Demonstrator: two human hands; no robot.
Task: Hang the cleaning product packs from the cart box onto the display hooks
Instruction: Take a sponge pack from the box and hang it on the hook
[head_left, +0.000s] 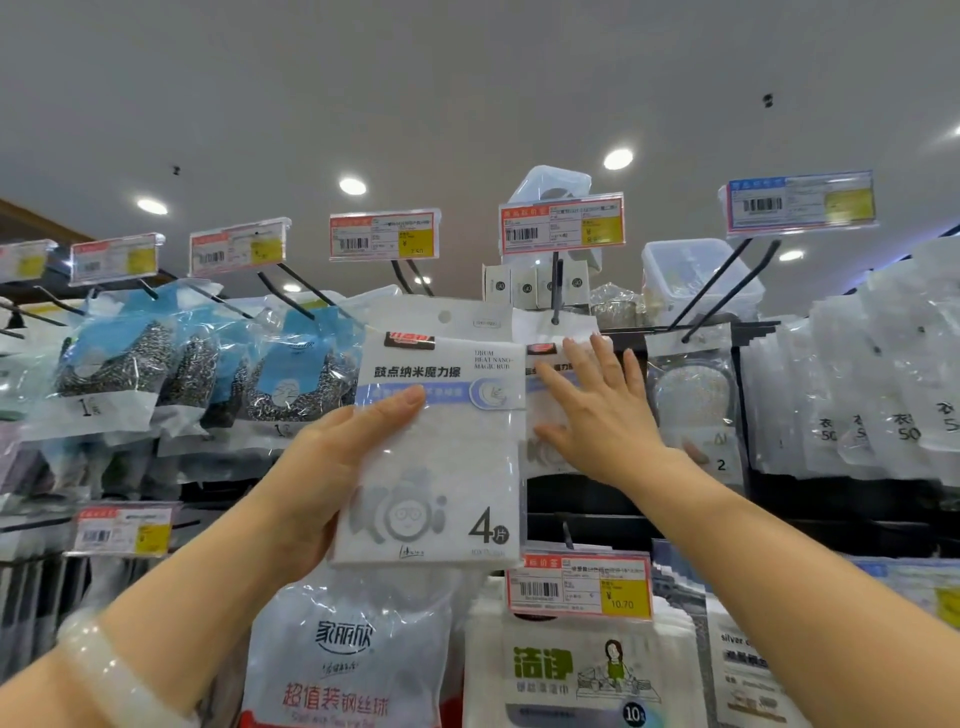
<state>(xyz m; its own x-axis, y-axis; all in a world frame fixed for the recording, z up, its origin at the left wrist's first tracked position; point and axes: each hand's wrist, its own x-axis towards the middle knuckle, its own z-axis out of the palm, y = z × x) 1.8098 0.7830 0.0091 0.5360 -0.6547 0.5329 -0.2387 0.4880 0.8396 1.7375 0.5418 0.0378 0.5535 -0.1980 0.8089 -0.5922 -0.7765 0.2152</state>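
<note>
My left hand (332, 467) grips a white magic-sponge pack (447, 447) by its left edge, thumb across the front, holding it up in front of the display. Its hang hole sits near the top, below and left of a black display hook (557, 291). A second identical pack (550, 332) hangs on that hook. My right hand (597, 410) rests flat on this hung pack with fingers spread. The cart box is out of view.
Steel-wool packs (119, 364) hang on hooks at left. Clear bagged packs (883, 374) fill the right side. Price tags (562, 226) top each hook. Below hang a steel-ball bag (348, 649) and a white wipes pack (571, 670).
</note>
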